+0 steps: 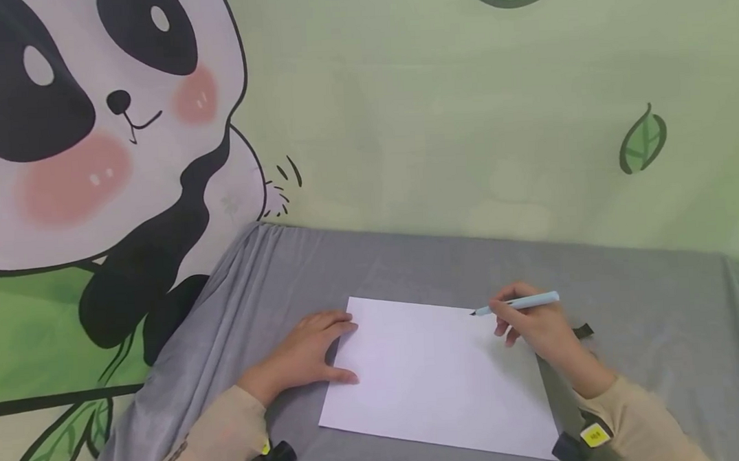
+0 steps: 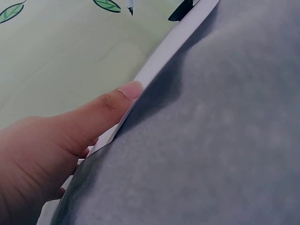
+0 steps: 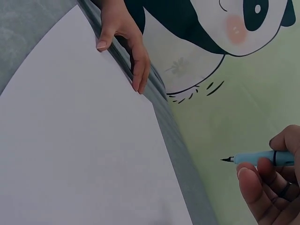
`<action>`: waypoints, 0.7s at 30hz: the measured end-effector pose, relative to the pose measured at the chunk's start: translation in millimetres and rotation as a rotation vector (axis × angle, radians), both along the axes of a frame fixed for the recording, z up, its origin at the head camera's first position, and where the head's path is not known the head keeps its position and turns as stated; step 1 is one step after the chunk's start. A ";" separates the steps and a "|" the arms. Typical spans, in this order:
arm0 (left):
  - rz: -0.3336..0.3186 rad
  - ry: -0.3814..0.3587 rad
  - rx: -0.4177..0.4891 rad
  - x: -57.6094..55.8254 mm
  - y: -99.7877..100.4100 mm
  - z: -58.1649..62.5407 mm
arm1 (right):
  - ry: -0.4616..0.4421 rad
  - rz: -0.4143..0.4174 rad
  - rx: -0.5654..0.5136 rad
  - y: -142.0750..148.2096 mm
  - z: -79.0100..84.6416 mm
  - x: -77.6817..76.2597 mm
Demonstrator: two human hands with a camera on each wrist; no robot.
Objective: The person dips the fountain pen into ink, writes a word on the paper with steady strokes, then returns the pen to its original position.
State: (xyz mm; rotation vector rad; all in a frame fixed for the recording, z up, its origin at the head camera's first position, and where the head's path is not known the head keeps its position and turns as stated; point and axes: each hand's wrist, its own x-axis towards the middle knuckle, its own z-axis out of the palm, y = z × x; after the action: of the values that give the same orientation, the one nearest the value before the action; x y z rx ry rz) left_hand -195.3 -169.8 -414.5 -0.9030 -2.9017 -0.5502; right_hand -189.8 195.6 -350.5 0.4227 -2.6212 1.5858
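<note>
A blank white sheet of paper (image 1: 432,379) lies on the grey cloth. My left hand (image 1: 306,350) rests at its left edge, thumb and fingers spread, their tips on the paper. In the left wrist view the thumb (image 2: 105,108) lies along the sheet's edge. My right hand (image 1: 537,330) pinches a light blue fountain pen (image 1: 538,299) over the sheet's upper right part. The pen's dark nib points left, close to the far edge of the paper. In the right wrist view the pen (image 3: 255,158) shows its bare nib, with fingers curled round the barrel.
Grey cloth (image 1: 658,328) covers the table and hangs in folds at the left. Behind it stands a pale green wall (image 1: 433,118) with a painted panda (image 1: 174,163) and leaves. A black wrist device (image 1: 280,458) sits by the left sleeve, another (image 1: 567,449) by the right.
</note>
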 end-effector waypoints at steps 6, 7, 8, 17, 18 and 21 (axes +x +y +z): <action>-0.003 0.014 -0.010 0.1 -0.6 -0.6 | -0.038 0.026 -0.028 -14.4 -6.2 -1.5; -0.002 0.013 -0.009 0.2 -0.7 -0.4 | -0.045 0.026 -0.030 -16.5 -7.0 -1.6; -0.002 0.013 -0.010 0.3 -0.5 -0.3 | -0.050 0.026 -0.033 -18.5 -7.8 -1.6; 0.005 0.004 -0.017 1.0 0.3 1.0 | -0.102 0.051 -0.071 -32.6 -18.4 -3.8; 0.004 0.006 -0.019 0.9 0.2 0.6 | -0.103 0.059 -0.073 -33.9 -19.9 -3.9; 0.003 0.009 -0.021 0.3 -0.5 0.0 | -0.101 0.078 -0.085 -38.1 -23.9 -4.0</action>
State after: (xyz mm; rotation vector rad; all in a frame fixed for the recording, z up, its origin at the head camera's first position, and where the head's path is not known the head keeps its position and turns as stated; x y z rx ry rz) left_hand -195.0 -170.3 -414.5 -0.9017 -2.9058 -0.5151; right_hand -193.9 157.5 -374.4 0.4568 -2.6271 1.7808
